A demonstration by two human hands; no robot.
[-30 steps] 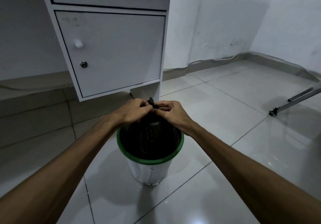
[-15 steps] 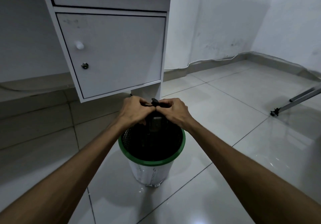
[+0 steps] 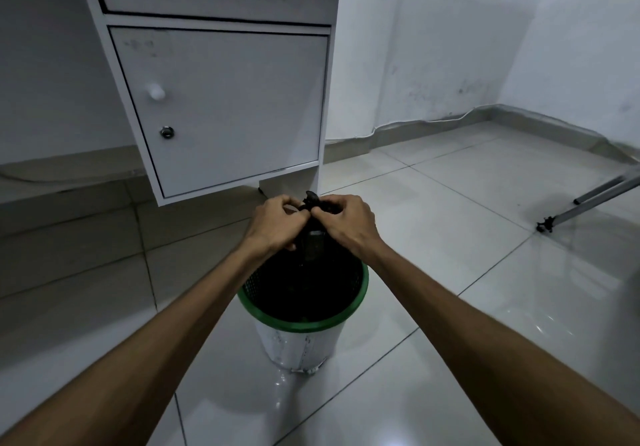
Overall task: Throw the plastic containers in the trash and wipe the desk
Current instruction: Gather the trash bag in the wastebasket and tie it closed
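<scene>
Both hands were pinching the gathered neck of a black trash bag (image 3: pixel 313 237), left hand (image 3: pixel 273 225) and right hand (image 3: pixel 349 224) knuckle to knuckle, fingers curled tight. The bag sat in a green-rimmed white bin (image 3: pixel 298 341) on glossy pale floor tiles (image 3: pixel 450 237). White desk cabinet (image 3: pixel 221 106) hung just behind it, scuffed wall on the right, tripod legs (image 3: pixel 588 203) well off to the right. Couldn't see any plastic containers, the bag hid whatever was inside. Both forearms stretched straight out.
</scene>
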